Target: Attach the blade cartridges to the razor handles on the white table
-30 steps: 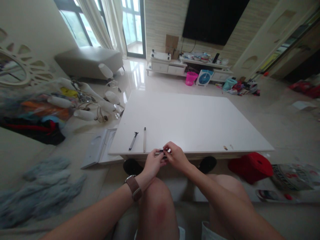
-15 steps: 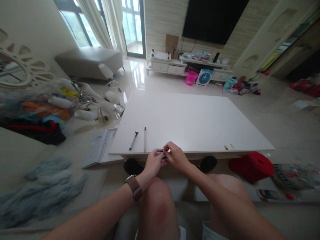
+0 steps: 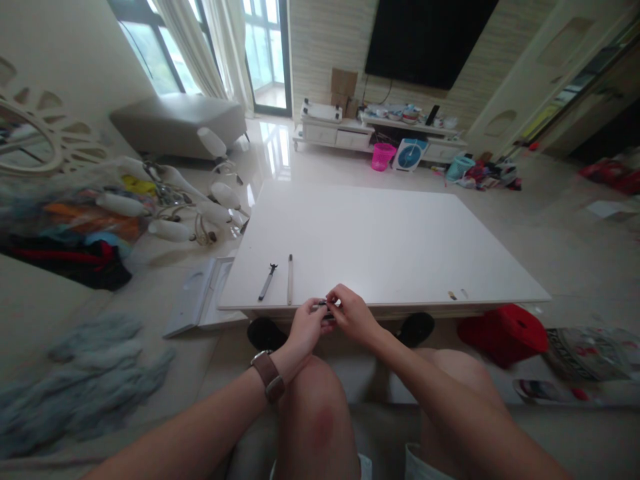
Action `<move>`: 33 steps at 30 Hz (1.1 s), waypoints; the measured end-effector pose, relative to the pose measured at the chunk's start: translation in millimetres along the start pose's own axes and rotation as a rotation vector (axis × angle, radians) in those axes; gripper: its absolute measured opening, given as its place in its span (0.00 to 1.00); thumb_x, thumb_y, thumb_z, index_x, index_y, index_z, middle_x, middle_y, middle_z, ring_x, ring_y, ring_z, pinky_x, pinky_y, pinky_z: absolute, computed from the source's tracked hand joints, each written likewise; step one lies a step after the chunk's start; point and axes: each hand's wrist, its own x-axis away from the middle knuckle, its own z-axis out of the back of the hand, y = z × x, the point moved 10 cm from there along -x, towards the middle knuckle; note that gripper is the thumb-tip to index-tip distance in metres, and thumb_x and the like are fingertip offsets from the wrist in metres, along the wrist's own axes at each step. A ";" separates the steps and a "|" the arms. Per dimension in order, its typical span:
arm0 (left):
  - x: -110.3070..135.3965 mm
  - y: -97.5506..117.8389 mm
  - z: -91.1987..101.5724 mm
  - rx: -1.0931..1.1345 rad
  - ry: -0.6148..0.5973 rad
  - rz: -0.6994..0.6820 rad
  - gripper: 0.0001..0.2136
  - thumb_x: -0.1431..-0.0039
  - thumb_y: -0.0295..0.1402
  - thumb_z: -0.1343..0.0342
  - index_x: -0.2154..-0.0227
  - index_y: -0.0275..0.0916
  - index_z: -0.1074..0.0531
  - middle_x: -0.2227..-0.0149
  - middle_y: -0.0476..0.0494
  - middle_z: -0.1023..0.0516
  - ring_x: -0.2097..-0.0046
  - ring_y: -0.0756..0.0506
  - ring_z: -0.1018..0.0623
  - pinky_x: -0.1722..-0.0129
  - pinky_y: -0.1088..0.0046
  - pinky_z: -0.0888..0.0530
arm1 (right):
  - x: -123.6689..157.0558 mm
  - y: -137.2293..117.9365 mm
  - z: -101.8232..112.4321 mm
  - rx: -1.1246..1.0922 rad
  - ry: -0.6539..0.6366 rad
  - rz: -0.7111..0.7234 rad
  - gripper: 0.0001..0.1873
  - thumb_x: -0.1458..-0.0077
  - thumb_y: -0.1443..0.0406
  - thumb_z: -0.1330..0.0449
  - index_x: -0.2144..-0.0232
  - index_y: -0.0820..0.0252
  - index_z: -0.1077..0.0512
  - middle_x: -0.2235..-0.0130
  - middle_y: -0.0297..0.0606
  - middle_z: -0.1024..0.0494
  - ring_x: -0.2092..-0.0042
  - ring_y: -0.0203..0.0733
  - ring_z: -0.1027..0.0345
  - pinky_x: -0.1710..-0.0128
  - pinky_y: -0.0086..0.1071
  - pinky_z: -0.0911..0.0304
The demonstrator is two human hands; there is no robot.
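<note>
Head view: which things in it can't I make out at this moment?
- Small dark object: head view, mostly covered by the fingers of the left hand and right hand; too small to identify.
- Small brownish piece on the white table: head view, too small to identify.
- Bag lettering: head view, blurred.
- Wall screen: head view, top cut off by the picture's edge.

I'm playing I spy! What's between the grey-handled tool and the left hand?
In the head view, a slim pale stick with a dark tip lies on the white table, between the grey-handled tool and the left hand.
</note>
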 end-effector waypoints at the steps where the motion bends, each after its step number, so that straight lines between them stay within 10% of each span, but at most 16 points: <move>1: -0.1 -0.1 0.0 0.002 -0.002 0.000 0.03 0.40 0.24 0.45 0.64 0.34 0.29 0.70 0.43 0.21 0.75 0.49 0.20 0.73 0.76 0.23 | 0.1 -0.2 0.4 0.002 0.002 0.001 0.08 0.42 0.75 0.44 0.67 0.57 0.33 0.64 0.35 0.28 0.62 0.39 0.34 0.60 0.32 0.39; 33: -9.3 -6.1 5.6 0.061 -0.014 -0.058 0.16 0.51 0.42 0.33 0.70 0.37 0.31 0.72 0.48 0.26 0.75 0.50 0.23 0.78 0.77 0.26 | 3.2 -7.8 2.8 0.021 0.008 0.072 0.09 0.42 0.74 0.41 0.64 0.57 0.25 0.61 0.39 0.21 0.58 0.42 0.27 0.56 0.35 0.33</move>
